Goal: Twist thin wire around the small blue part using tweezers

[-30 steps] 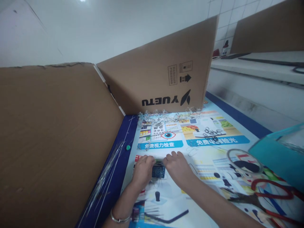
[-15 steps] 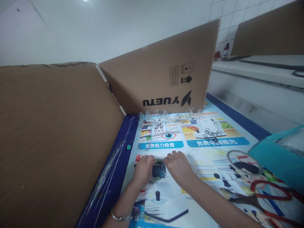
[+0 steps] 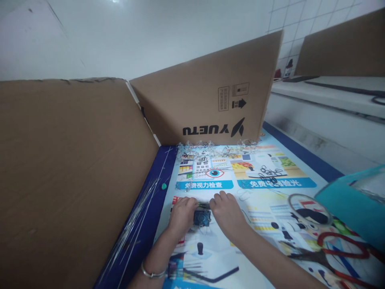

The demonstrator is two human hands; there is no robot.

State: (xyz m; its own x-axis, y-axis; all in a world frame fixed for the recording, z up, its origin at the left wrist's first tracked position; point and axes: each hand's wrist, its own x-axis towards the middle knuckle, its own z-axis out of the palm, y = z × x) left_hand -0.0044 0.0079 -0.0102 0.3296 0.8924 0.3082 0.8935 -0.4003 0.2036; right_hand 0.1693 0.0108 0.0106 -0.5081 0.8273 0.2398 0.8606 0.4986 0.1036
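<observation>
Your two hands meet near lower centre of the frame, left hand (image 3: pixel 182 216) and right hand (image 3: pixel 227 212) with fingers curled; a thin dark piece (image 3: pixel 203 205) lies in the small gap between their fingertips, and you cannot tell whether they pinch it; just below it is a dark blue square (image 3: pixel 202 218); thin wires (image 3: pixel 135 218) lie on the counter (image 3: pixel 252 245) at lower left, red-handled scissors (image 3: pixel 343 235) at lower right.
</observation>
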